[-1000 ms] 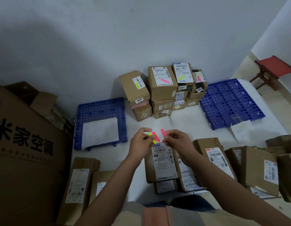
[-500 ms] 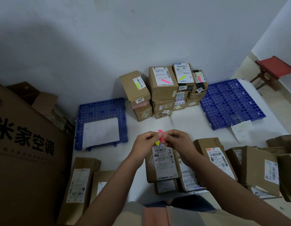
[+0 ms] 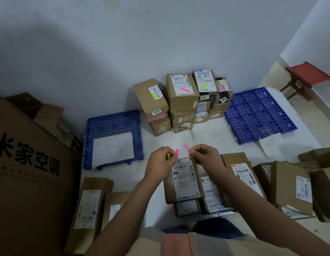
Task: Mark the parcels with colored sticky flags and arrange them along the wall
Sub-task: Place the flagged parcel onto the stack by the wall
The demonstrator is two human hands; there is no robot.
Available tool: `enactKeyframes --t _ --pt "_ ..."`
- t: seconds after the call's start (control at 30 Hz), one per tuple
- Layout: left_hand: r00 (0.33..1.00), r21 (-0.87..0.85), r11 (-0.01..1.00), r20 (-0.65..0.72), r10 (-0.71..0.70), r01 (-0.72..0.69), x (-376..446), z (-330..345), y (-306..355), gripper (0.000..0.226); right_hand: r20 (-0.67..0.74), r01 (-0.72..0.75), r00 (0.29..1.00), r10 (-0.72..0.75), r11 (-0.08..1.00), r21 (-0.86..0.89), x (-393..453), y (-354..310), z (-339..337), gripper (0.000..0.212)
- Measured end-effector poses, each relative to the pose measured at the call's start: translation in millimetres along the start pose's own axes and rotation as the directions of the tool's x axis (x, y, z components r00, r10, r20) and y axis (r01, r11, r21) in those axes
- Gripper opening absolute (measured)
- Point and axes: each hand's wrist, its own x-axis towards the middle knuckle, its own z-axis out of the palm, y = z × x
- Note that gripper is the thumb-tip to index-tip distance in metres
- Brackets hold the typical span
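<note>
My left hand [image 3: 161,158] pinches the small pad of pink and yellow sticky flags [image 3: 173,155], my right hand [image 3: 203,154] pinches one peeled pink flag [image 3: 186,147]; next I'd press it onto the brown cardboard parcel's white label [image 3: 184,179] just below.

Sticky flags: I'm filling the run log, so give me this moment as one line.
step: peeling flag | left hand: holds flag pad | right hand: pinches pink flag | parcel below: unflagged

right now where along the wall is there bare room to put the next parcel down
The right blue pallet is bare but for a paper at its near edge. The left blue pallet is free along its wall side, beyond the white sheet. Between them the flagged parcel stack fills the wall.
</note>
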Motion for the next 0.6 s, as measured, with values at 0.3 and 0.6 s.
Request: enactKeyframes --t 0.3,0.6 --pt "0.990 -0.156 0.982 -0.080 -0.119 0.105 -1.4 -11.1 -25.8 0.016 0.262 -0.019 0.959 0.109 0.945 -0.326 -17.4 11.1 -19.6 0.011" --pt "0.987 -0.154 0.977 -0.028 -0.156 0.150 -13.8 -6.4 -31.0 0.018 0.319 0.124 0.936 0.145 0.713 -0.690 -30.1 33.2 -4.9 0.012"
